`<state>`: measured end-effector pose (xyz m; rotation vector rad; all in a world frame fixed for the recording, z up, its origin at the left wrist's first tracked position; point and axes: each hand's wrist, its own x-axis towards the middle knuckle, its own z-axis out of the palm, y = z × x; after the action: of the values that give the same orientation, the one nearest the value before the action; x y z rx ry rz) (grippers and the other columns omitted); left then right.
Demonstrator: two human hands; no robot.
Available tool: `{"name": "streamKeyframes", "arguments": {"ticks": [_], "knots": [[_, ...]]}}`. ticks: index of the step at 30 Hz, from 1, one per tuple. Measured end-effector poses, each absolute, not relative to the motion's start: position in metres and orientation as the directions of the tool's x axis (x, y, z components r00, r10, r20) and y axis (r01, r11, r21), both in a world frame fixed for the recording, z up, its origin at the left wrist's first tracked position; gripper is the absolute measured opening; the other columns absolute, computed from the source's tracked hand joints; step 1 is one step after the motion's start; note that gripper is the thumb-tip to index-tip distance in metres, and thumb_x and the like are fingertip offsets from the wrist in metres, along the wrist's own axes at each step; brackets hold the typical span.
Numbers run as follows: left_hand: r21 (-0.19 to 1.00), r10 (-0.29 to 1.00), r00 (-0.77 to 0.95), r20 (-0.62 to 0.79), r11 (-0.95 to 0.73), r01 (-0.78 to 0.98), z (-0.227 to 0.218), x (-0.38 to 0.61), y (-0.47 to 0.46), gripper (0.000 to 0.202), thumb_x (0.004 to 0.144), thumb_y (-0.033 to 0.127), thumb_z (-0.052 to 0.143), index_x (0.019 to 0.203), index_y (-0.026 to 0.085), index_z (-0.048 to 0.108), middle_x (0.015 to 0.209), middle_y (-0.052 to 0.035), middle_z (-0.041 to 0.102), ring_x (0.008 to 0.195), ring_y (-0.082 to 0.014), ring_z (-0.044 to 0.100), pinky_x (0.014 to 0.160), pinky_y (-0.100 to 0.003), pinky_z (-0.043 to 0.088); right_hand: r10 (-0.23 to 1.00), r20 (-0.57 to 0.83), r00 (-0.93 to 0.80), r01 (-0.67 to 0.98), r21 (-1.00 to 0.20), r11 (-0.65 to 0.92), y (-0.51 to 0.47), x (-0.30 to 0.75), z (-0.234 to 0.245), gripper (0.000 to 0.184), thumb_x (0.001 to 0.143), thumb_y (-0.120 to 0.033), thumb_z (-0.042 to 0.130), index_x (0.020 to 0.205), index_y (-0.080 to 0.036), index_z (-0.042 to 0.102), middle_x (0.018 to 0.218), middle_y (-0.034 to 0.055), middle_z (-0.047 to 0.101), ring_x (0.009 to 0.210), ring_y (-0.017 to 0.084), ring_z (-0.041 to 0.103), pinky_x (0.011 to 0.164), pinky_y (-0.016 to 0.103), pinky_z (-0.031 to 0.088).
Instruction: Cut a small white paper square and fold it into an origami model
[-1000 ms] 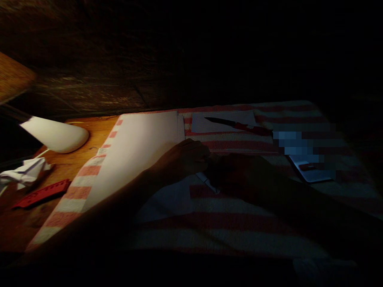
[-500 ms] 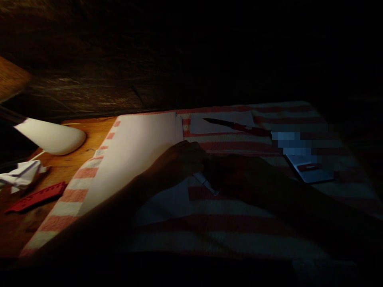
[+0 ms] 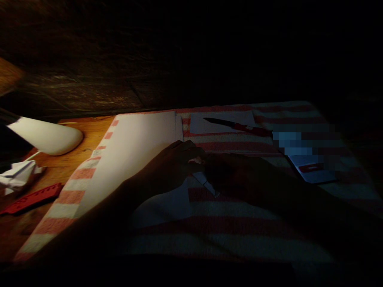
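Although deep shadow covers both hands, the left hand's (image 3: pixel 182 157) fingers show as lying close together, bent over toward the right hand (image 3: pixel 236 171); whether they pinch anything cannot be told. The right hand's fingers merge into darkness, so their state cannot be told either. Just below where the hands meet, a narrow folded paper (image 3: pixel 206 184) juts out above the striped cloth (image 3: pixel 239 221), its upper end hidden by the hands. Its long axis runs obliquely, the visible end pointing down and to the right, toward the wearer's side.

Under the left forearm, which hides their middle, lie large white sheets (image 3: pixel 134 139). Beyond the hands, a red-handled knife (image 3: pixel 239 126) rests partly across a smaller sheet (image 3: pixel 199 124), blade tip leftward. Farther right, a flat pale object (image 3: pixel 314 175) is partly blurred out by blocks. At far left are a red notched strip (image 3: pixel 32 198), a crumpled paper (image 3: pixel 19 175) and a white lamp base (image 3: pixel 50 135); the lampshade (image 3: pixel 8 77) is cut off.
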<state>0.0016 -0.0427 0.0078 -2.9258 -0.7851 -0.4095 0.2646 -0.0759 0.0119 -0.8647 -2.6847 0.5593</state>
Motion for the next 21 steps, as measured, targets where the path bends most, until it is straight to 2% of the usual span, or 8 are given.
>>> {"name": "streamKeyframes", "arguments": {"ticks": [2, 5, 10, 14, 17, 21], "knots": [[-0.023, 0.455, 0.842, 0.289, -0.876, 0.481, 0.0077, 0.0019, -0.0426, 0.022, 0.099, 0.019, 0.059, 0.107, 0.028, 0.077, 0.115, -0.0014, 0.073, 0.106, -0.0212, 0.059, 0.086, -0.033, 0.048, 0.556, 0.122, -0.822, 0.462, -0.428, 0.777, -0.0743, 0.265, 0.0132, 0.023, 0.099, -0.024, 0.059, 0.112, -0.03, 0.077, 0.15, 0.0021, 0.056, 0.133, 0.025, 0.057, 0.105, 0.042, 0.052], [-0.056, 0.403, 0.865, 0.3, -0.898, 0.437, 0.0083, 0.0019, -0.0424, 0.027, 0.099, 0.014, 0.055, 0.106, 0.026, 0.077, 0.113, -0.0009, 0.075, 0.108, -0.0225, 0.058, 0.088, -0.036, 0.05, 0.511, 0.104, -0.853, 0.43, -0.412, 0.803, -0.0727, 0.2654, 0.0157, 0.029, 0.101, -0.021, 0.055, 0.122, -0.028, 0.073, 0.149, 0.0032, 0.058, 0.14, 0.023, 0.051, 0.111, 0.042, 0.048], [-0.065, 0.417, 0.858, 0.3, -0.888, 0.455, 0.0076, 0.0029, -0.0439, 0.025, 0.1, 0.016, 0.054, 0.103, 0.025, 0.077, 0.112, -0.0018, 0.076, 0.107, -0.0226, 0.06, 0.086, -0.036, 0.051, 0.485, 0.09, -0.87, 0.414, -0.399, 0.818, -0.0723, 0.2644, 0.017, 0.029, 0.102, -0.02, 0.054, 0.124, -0.026, 0.071, 0.14, 0.0025, 0.065, 0.137, 0.022, 0.053, 0.11, 0.041, 0.049], [-0.067, 0.423, 0.861, 0.284, -0.886, 0.458, 0.008, 0.0057, -0.0457, 0.026, 0.101, 0.014, 0.051, 0.101, 0.022, 0.076, 0.113, -0.0025, 0.076, 0.109, -0.0224, 0.06, 0.088, -0.036, 0.05, 0.48, 0.095, -0.872, 0.412, -0.387, 0.825, -0.0725, 0.2634, 0.0153, 0.033, 0.101, -0.018, 0.054, 0.131, -0.023, 0.067, 0.142, 0.0024, 0.064, 0.137, 0.022, 0.053, 0.11, 0.04, 0.05], [-0.09, 0.415, 0.87, 0.266, -0.888, 0.451, 0.0106, 0.0082, -0.0466, 0.025, 0.099, 0.012, 0.051, 0.095, 0.02, 0.073, 0.101, -0.004, 0.075, 0.1, -0.0222, 0.061, 0.085, -0.036, 0.049, 0.478, 0.121, -0.87, 0.417, -0.336, 0.845, -0.0731, 0.2622, 0.0133, 0.037, 0.1, -0.017, 0.054, 0.134, -0.023, 0.064, 0.141, 0.0053, 0.064, 0.136, 0.023, 0.054, 0.109, 0.043, 0.05], [-0.08, 0.445, 0.862, 0.241, -0.876, 0.475, 0.0143, 0.0113, -0.0472, 0.024, 0.098, 0.012, 0.048, 0.089, 0.018, 0.07, 0.084, -0.005, 0.068, 0.085, -0.0207, 0.059, 0.077, -0.035, 0.046, 0.494, 0.136, -0.859, 0.439, -0.3, 0.847, -0.0738, 0.2603, 0.0123, 0.04, 0.1, -0.023, 0.055, 0.141, -0.024, 0.059, 0.141, 0.007, 0.064, 0.132, 0.024, 0.056, 0.103, 0.043, 0.054]]}}
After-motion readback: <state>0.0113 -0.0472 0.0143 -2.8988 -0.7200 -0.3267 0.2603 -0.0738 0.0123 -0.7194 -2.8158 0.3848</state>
